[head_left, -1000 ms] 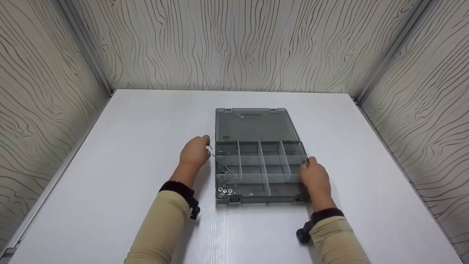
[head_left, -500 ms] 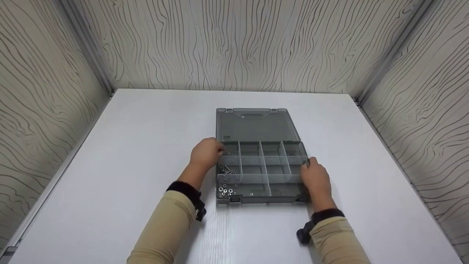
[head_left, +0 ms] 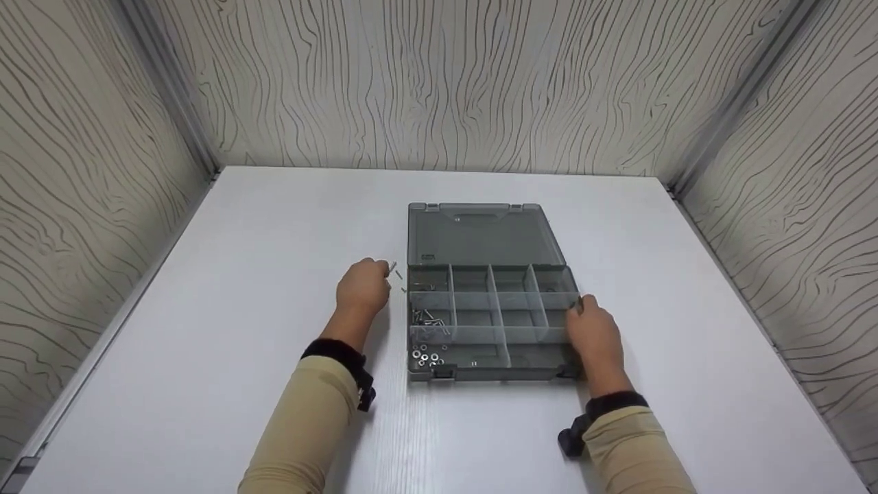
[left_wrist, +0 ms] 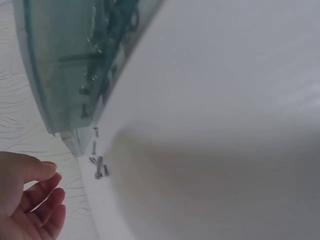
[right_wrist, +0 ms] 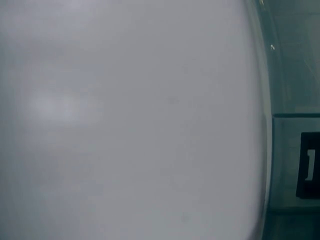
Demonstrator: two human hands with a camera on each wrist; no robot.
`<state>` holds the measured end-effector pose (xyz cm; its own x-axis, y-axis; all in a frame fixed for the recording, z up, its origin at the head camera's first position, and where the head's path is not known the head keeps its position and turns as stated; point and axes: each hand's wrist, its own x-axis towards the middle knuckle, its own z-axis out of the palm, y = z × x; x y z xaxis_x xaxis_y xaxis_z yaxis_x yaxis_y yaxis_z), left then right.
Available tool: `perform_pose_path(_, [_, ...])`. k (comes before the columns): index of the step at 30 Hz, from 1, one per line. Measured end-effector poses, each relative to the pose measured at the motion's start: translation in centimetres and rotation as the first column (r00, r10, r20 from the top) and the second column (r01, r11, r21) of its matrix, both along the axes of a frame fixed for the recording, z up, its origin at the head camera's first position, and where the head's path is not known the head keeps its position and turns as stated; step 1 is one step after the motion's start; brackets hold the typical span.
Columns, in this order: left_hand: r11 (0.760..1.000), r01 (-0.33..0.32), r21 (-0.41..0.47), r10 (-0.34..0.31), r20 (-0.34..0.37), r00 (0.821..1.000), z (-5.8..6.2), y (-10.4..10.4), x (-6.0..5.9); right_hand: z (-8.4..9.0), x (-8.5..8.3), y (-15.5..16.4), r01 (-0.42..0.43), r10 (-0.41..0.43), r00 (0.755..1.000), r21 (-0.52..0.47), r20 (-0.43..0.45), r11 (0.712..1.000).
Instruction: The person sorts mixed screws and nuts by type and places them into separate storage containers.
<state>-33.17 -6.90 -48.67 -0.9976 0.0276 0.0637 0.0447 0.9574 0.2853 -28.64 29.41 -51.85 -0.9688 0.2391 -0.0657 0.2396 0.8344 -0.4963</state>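
Small screws [head_left: 396,274] are lying on the white table [head_left: 240,288] just beside the left wall of the open grey organiser box [head_left: 490,322]. Left wrist view is showing several [left_wrist: 98,167], one lying along the box edge; the head view shows only specks. Left hand [head_left: 361,287] is hovering near them, fingers loosely curled, holding nothing. Right hand [head_left: 595,336] is resting against the box's right wall; grip not discernible.

An open grey plastic compartment box [head_left: 490,322] sits mid-desk [head_left: 240,274], its lid [head_left: 480,233] lying flat behind it. Small metal screws [head_left: 398,278] lie on the desk just left of the box, beside the left hand [head_left: 361,288]. The right hand [head_left: 595,336] rests against the box's right side. Nuts [head_left: 424,355] lie in its front-left compartment.
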Motion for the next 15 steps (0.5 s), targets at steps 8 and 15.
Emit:
perform_pose_path(8, [0.996,-0.002,-0.087,0.011,0.106,0.994,-2.1,-0.9,-0.1,-0.1,0.1,-0.1,0.015,-0.015,1.0,0.004,0.014,1.0])
perform_pose_path(15, [0.994,0.025,-0.111,-0.016,0.076,0.997,-2.8,-0.8,-0.2,0.1,0.0,-0.1,0.01,-0.01,1.0,0.004,0.025,1.0])
